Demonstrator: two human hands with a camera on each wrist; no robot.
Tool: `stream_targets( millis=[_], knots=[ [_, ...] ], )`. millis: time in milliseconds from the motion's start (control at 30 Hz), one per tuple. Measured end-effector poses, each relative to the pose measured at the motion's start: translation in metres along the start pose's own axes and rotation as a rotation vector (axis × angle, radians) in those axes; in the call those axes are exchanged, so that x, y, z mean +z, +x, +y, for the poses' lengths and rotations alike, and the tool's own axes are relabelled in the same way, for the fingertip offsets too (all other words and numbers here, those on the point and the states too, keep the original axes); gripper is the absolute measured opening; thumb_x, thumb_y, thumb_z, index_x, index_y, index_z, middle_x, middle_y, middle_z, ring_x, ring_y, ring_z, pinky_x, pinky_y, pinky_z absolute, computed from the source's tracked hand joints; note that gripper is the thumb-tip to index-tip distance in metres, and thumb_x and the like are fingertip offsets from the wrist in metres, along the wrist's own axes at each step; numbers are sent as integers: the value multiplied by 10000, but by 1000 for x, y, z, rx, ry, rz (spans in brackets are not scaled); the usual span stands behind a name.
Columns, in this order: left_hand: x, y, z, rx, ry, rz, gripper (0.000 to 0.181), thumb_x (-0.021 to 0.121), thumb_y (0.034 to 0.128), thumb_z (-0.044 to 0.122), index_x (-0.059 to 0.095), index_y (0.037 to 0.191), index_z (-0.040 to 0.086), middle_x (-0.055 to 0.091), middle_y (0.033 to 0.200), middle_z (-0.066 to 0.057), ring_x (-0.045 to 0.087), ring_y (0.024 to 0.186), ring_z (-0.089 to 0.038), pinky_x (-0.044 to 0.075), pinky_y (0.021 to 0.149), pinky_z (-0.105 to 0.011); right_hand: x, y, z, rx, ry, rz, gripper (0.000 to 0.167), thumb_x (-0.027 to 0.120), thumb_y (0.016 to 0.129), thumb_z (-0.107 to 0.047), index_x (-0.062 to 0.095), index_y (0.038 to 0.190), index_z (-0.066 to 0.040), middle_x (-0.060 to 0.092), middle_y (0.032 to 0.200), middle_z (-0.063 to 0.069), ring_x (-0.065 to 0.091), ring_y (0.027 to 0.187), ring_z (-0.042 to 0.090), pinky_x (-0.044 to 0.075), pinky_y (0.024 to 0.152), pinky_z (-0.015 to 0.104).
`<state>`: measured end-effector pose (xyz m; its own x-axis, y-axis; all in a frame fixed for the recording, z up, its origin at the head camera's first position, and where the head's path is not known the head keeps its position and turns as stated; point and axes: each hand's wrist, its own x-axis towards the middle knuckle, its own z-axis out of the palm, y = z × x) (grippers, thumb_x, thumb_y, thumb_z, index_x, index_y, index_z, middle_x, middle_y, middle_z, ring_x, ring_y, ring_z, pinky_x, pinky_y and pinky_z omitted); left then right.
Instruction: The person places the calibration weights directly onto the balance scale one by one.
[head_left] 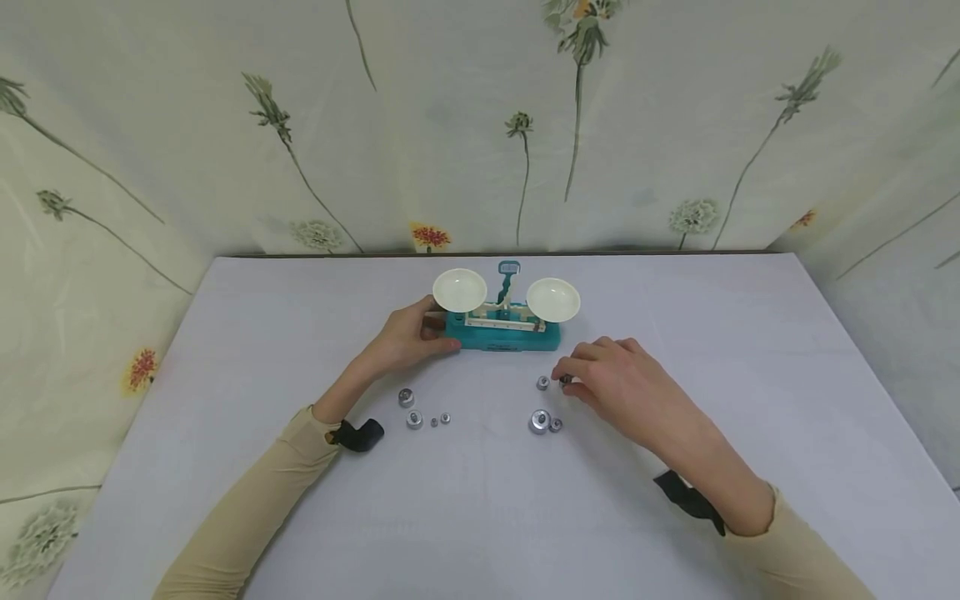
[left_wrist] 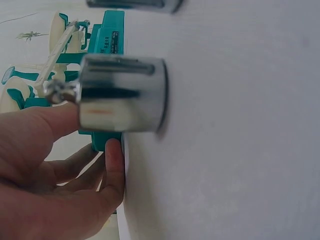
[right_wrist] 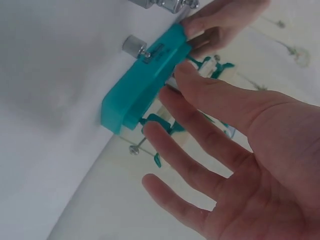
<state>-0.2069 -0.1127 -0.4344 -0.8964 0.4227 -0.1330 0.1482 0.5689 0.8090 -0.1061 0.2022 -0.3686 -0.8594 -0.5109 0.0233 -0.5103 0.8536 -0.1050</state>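
Observation:
A balance scale with a teal base (head_left: 504, 336) and two white pans (head_left: 553, 300) stands near the table's far edge. My left hand (head_left: 411, 335) grips the left end of the base, as the left wrist view also shows. Above the table, right of a small metal weight (head_left: 543, 382), my right hand (head_left: 618, 383) pinches another metal weight (head_left: 566, 381) between thumb and index finger. Its other fingers are spread apart in the right wrist view. The pinched weight is mostly hidden there. A large shiny weight (left_wrist: 122, 93) partly covers the left thumb in the left wrist view.
Several knobbed metal weights stand in front of the scale: a left group with a larger weight (head_left: 414, 420), and a right group with a wide one (head_left: 539, 422) beside a smaller one (head_left: 556, 425). A flower-patterned curtain (head_left: 450, 125) hangs behind the white-covered table (head_left: 480, 517).

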Motion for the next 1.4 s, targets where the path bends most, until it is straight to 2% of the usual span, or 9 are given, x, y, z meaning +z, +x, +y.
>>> stream_targets(
  millis=[500, 867, 1400],
  knots=[
    [2, 1, -1, 6, 17, 10, 702, 812, 981, 208, 474, 1577, 60, 621, 1522, -208, 714, 1269, -360, 603, 1098, -456, -6, 6, -2, 11, 9, 1, 257, 878, 908, -166, 830, 1157, -209, 821, 1107, 13, 734, 1071, 276, 587, 988, 575],
    [1, 0, 0, 2, 12, 7, 710, 809, 982, 208, 465, 1584, 56, 616, 1525, -213, 709, 1274, -364, 600, 1103, -460, -9, 8, 1, -2, 6, 30, 220, 866, 920, -159, 832, 1133, -204, 818, 1087, 7, 727, 1040, 269, 587, 954, 559],
    [1, 1, -2, 5, 13, 9, 719, 810, 981, 213, 460, 1592, 65, 600, 1549, -205, 697, 1299, -371, 592, 1118, -466, -17, 15, 4, 8, 15, 54, 221, 842, 943, -160, 828, 1164, -177, 815, 1144, 31, 715, 1058, 284, 575, 971, 560]
  ],
)
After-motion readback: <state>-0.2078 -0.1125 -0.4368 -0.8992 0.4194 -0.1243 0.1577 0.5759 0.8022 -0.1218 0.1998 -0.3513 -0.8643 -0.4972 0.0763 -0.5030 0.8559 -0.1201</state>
